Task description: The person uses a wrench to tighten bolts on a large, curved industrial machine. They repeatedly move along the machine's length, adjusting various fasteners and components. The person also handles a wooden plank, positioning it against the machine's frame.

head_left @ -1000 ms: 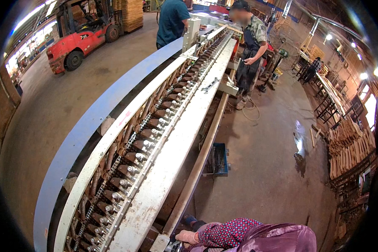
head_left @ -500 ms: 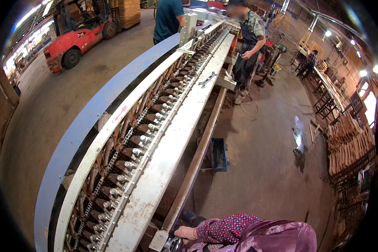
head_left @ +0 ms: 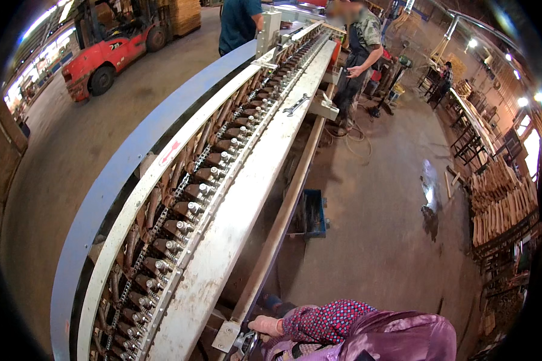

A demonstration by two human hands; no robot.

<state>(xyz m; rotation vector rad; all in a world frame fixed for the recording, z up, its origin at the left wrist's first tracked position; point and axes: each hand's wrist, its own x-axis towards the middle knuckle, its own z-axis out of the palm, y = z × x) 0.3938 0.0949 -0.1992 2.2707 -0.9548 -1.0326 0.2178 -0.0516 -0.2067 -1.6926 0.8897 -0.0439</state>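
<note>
My right hand (head_left: 266,325) is at the bottom of the head view, its patterned sleeve (head_left: 325,319) reaching in from the lower right. Its fingers curl down beside a shiny metal fitting (head_left: 247,344) and a pale bracket plate (head_left: 226,336) at the near end of a long rail (head_left: 276,249). Whatever lies inside the fingers is hidden. My left hand does not show. Left of the rail runs a long machine with a pale metal bed (head_left: 223,246), a row of bolted clamps with springs (head_left: 186,208) and a chain (head_left: 146,249). An open-end wrench (head_left: 297,105) lies on the bed.
A blue curved guard (head_left: 108,189) borders the machine's left side. Beneath the rail stands a blue bin (head_left: 315,213). Two people (head_left: 360,54) (head_left: 239,24) stand at the far end. A red forklift (head_left: 111,63) is at the far left; stacked wood (head_left: 503,207) lines the right.
The view has shifted slightly. My right hand stays by the metal fitting, a little higher in the picture. The far right person's arm has moved slightly.
</note>
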